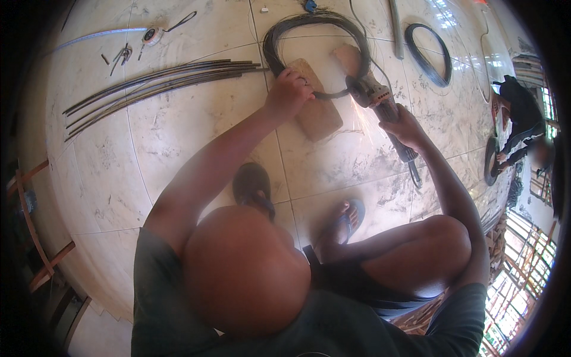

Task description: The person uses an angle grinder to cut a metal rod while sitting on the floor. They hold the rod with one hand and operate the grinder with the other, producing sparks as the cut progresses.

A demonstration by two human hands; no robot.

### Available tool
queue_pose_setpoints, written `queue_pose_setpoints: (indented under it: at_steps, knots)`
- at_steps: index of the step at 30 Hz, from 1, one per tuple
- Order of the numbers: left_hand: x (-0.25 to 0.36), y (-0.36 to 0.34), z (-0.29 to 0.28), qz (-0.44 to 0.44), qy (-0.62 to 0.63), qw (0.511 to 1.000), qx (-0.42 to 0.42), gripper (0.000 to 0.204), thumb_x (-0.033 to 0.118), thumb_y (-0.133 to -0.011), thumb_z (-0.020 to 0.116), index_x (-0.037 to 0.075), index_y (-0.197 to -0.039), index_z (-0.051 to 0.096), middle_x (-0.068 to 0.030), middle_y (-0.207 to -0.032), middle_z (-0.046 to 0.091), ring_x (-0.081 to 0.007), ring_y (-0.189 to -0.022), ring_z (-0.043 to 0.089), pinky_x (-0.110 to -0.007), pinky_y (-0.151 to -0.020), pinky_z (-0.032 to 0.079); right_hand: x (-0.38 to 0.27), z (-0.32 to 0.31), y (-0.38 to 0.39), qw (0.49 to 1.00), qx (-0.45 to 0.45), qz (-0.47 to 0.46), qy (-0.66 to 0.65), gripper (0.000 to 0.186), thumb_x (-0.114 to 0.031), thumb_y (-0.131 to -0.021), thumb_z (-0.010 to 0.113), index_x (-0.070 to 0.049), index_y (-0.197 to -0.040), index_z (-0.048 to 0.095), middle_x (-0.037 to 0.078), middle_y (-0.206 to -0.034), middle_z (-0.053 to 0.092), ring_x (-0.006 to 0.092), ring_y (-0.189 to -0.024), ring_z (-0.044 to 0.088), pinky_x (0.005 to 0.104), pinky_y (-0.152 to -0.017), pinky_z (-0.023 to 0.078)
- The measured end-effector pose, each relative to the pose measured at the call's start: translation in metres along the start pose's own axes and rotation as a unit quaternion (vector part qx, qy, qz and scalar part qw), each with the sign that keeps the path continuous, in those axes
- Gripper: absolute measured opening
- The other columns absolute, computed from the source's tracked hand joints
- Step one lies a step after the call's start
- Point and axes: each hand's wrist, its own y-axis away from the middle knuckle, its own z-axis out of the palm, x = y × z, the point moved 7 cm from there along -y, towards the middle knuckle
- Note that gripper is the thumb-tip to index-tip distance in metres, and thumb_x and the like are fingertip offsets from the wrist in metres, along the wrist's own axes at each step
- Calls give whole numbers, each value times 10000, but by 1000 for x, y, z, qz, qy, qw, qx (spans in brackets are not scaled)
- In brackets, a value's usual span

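My left hand (289,92) is closed around a coil of dark thin wire (315,19), near a tan block (323,121) on the tiled floor. A short stretch of the wire bundle runs from my fingers to the disc of an angle grinder (388,112). My right hand (407,128) grips the grinder's body, with the disc end pointing up and left. Sparks fly down from where disc and wire meet. Another piece of block (347,60) lies inside the coil. The exact contact point is partly hidden by the grinder's head.
Several dark rods (160,89) lie at left, below a tape measure (152,36) and some short pieces (123,55). A second wire coil (428,55) and a grey pipe (396,30) lie at upper right. At the far right, another person (520,113) crouches over a dark ring (492,162).
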Motion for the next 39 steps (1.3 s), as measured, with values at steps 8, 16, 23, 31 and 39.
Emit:
queue_pose_setpoints:
  at_steps: [8, 16, 23, 31, 39]
  knots:
    - [-1, 1, 1, 1, 7, 1000, 25, 151, 269, -840, 759, 126, -878, 789, -28, -977, 753, -219, -1056, 647, -429, -1082, 426, 2, 0, 1, 1000, 9, -7, 4, 669, -408, -812, 817, 17, -1271, 581, 232, -1083, 711, 333, -996, 704, 435, -860, 541]
    - [0, 0, 1, -5, 3, 1000, 13, 160, 277, -844, 756, 126, -886, 789, -26, -977, 750, -222, -1058, 646, -432, -1086, 427, 9, 3, 0, 1000, 2, 0, -14, 654, -403, -814, 822, 8, -1263, 585, 225, -1065, 710, 327, -977, 702, 441, -844, 542]
    - [-3, 3, 2, -4, 2, 1000, 23, 165, 287, -840, 758, 132, -886, 789, -23, -972, 751, -221, -1040, 645, -422, -1062, 433, 2, 3, 3, 1000, -9, 6, -12, 642, -380, -817, 831, 11, -1261, 583, 211, -1070, 708, 311, -978, 700, 429, -843, 542]
    - [-1, 1, 2, -9, 2, 1000, 7, 177, 294, -850, 759, 134, -915, 797, -29, -973, 748, -227, -1043, 649, -420, -1064, 435, 6, 4, 2, 1000, -4, 6, -26, 641, -380, -813, 835, 17, -1250, 586, 209, -1065, 708, 301, -971, 699, 424, -844, 542]
    - [-1, 0, 2, -7, -3, 1000, -4, 228, 318, -853, 769, 132, -980, 811, -41, -976, 745, -232, -1025, 662, -425, -1071, 446, 2, 3, 4, 1000, 3, 12, -5, 650, -383, -810, 831, 23, -1252, 583, 209, -1055, 707, 302, -959, 696, 420, -833, 542]
